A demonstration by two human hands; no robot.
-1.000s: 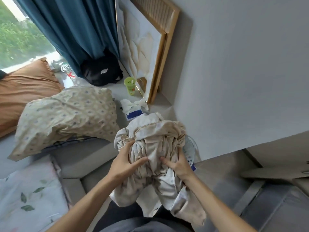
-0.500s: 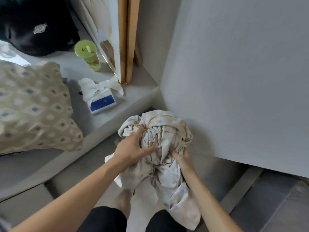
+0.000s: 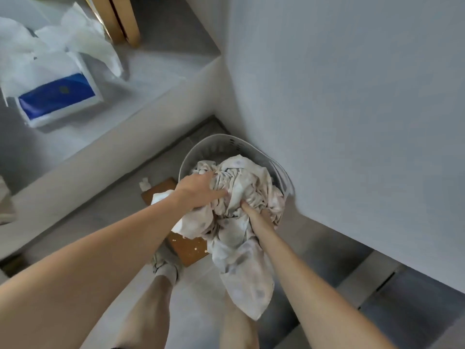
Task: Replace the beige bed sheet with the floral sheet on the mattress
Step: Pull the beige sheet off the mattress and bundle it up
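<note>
The beige bed sheet is bunched into a crumpled bundle, its upper part inside a pale grey laundry basket on the floor by the wall. A long tail of the sheet hangs out over the basket's near rim toward my legs. My left hand grips the bundle from the left side. My right hand is buried in the folds at the lower right and holds the cloth; its fingers are mostly hidden. The floral sheet and the mattress are out of view.
A grey ledge runs along the upper left, carrying a blue-and-white tissue pack with loose tissues. Wooden frame legs stand at the top. A brown board lies on the floor beside the basket. A grey wall rises to the right.
I have bent down and the view has dropped toward the floor. Both hands have lowered the bundled beige sheet into the laundry basket, which has come fully into view.
</note>
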